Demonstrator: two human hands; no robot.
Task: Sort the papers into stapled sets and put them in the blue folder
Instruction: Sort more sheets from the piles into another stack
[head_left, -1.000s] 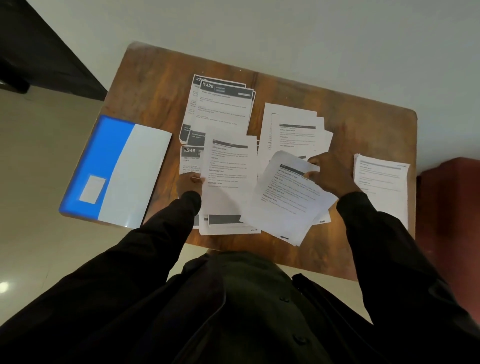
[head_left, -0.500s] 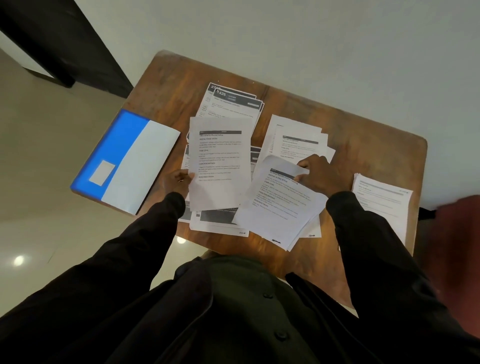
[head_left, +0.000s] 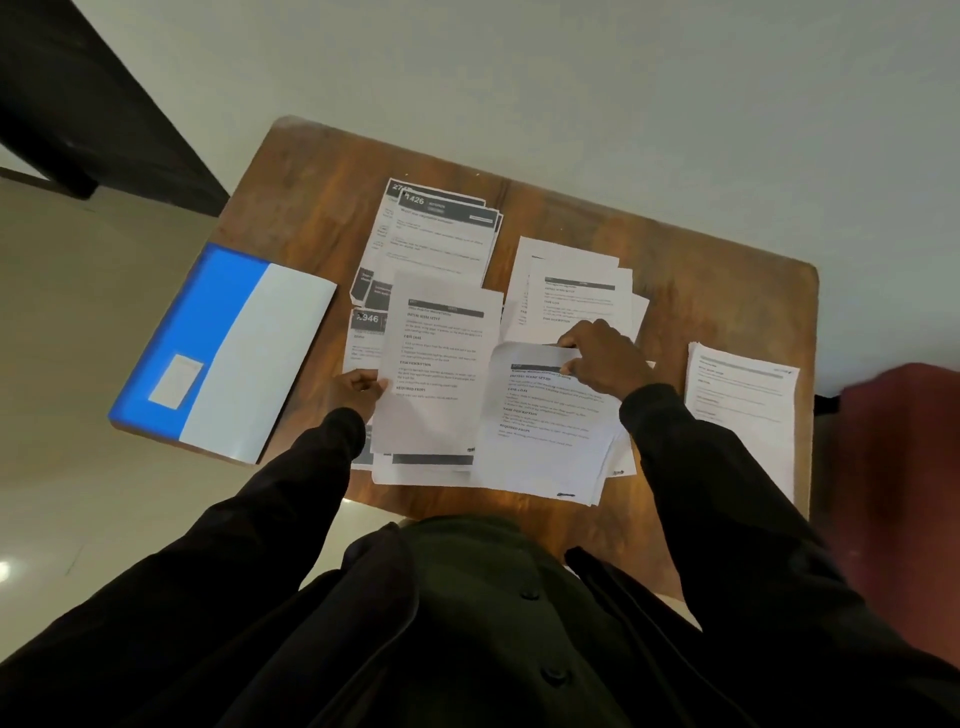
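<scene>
While you stand over the table (head_left: 311, 208), your left grip (head_left: 358, 389) pinches the left edge of a printed sheet (head_left: 436, 364), thumb on top. That sheet sits over the near-left pile (head_left: 415, 462); can't tell if it touches it. A dark-header page marked 946 (head_left: 366, 332) shows just behind your left grip.

Your right grip (head_left: 605, 358) pinches the top edge of a second sheet (head_left: 545, 441), fingers curled round it, and the edge is bent upward. The second sheet lies tilted over a few more pages at the near edge of the table.

At the far middle is a dark-header pile (head_left: 441, 234), its top page marked 1426. To its right is a far-right pile (head_left: 571, 280) of loosely fanned white pages, just behind your right grip. A separate stack (head_left: 743, 415) lies at the right edge of the table, apart from the rest.

The blue folder (head_left: 223, 348) is shut and flat at the left side of the table, partly overhanging it, near the papers but not touching them, with a pale label (head_left: 175, 380) on its blue part.

A red blurred shape (head_left: 904, 467) is at far right; can't tell what it is
</scene>
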